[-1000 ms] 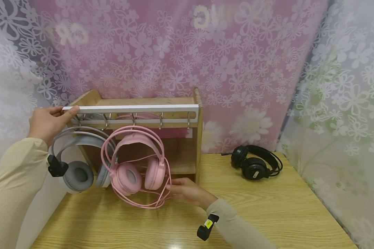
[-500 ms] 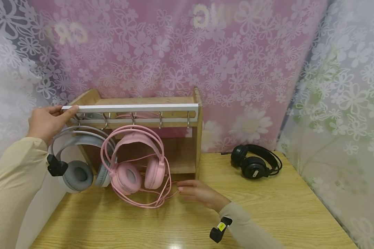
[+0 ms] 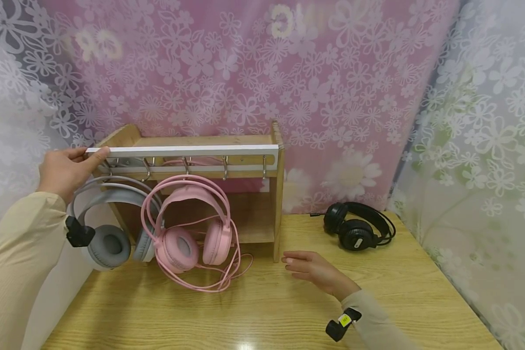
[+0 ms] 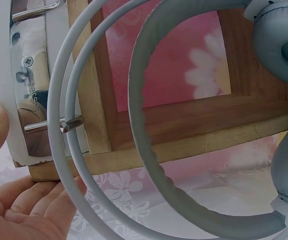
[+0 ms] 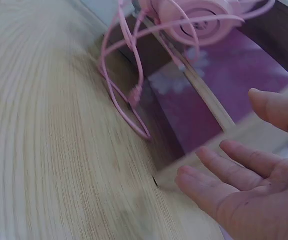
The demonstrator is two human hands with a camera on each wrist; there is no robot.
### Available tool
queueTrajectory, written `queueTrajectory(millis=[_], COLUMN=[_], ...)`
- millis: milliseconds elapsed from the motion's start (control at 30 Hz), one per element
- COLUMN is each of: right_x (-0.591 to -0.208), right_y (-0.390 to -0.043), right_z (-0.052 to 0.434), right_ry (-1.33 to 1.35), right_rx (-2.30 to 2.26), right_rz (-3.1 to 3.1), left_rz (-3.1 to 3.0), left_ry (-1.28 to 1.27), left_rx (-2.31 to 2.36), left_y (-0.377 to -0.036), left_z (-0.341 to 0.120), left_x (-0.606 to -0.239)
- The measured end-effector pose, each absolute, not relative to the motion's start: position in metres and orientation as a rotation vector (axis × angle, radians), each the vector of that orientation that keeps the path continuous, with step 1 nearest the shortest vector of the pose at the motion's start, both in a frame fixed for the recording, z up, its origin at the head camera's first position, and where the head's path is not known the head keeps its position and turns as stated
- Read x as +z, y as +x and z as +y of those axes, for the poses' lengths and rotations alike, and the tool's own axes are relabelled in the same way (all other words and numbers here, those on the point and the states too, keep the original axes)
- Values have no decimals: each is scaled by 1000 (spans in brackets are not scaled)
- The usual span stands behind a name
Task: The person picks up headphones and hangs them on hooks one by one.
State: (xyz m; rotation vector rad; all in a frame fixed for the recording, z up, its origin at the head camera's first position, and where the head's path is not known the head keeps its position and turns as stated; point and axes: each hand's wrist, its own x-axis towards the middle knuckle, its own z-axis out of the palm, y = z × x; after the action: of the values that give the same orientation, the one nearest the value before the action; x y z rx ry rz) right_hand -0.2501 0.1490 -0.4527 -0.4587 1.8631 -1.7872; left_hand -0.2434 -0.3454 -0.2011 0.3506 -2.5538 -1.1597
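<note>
Floral curtains (image 3: 253, 73), pink in the middle of the frame and white at both sides, hung behind a pale wooden table (image 3: 288, 311). At centre left of the head view stood a wooden rack (image 3: 278, 194) with a white hook rail (image 3: 183, 151) along its top front edge.

The left hand (image 3: 67, 170), at the left edge of the frame, gripped the left end of that rail, thumb laid along the top and fingers curled around the rack's corner; the left wrist view showed the thumb pressed to the rail's white edge. Just below it hung grey headphones (image 3: 109, 233), their thin wire band caught on a metal hook (image 4: 58, 124).

Right of the grey pair hung pink headphones (image 3: 192, 233), from a hook near the middle of the rail, their pink cable (image 3: 227, 277) looped down onto the table in front of the rack.

The right hand (image 3: 317, 270) hovered low over the table at lower centre right, fingers relaxed and spread, holding nothing, clear of the cable. Black headphones (image 3: 358, 228) lay on the table at right, near the curtain.
</note>
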Motion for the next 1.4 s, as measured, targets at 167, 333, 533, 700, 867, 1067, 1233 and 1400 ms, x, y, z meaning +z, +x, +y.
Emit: queueTrajectory(millis=[167,333,533,700,867,1067,1233,1400], right_x=[-453,-452,-450,-449,-449,-453,-457,-463], right_y=[-251,-251,-250,-247,-246,-247,-246,-246], right_z=[177,203,234,257,281,308,328,349], right_ry=[-411,-336,-296,-245,-229,-224,-229,-241], right_rx=[-1817,-1845,-1861,-1877,-1919,-2060,-2176,-2264], right_rz=[1891,1927,1996,2035,2029,1915,1793,1663], left_rz=[-2551,-2548,-2546,-2548,-2551,-2552,-2551,-2553], left_ry=[355,347,341,342,345,349,351,358], left_rx=[-1150,-1152,-1152,-1141,-1130,-1127,-1123,-1152], left_y=[-244,-243,-243,-243,-243,-242,-242,-242], left_z=[-344,-344,-345,-345,-345,-344,-345,-344], left_x=[-201,-201,-201,-201,-201,-201,-201,-200])
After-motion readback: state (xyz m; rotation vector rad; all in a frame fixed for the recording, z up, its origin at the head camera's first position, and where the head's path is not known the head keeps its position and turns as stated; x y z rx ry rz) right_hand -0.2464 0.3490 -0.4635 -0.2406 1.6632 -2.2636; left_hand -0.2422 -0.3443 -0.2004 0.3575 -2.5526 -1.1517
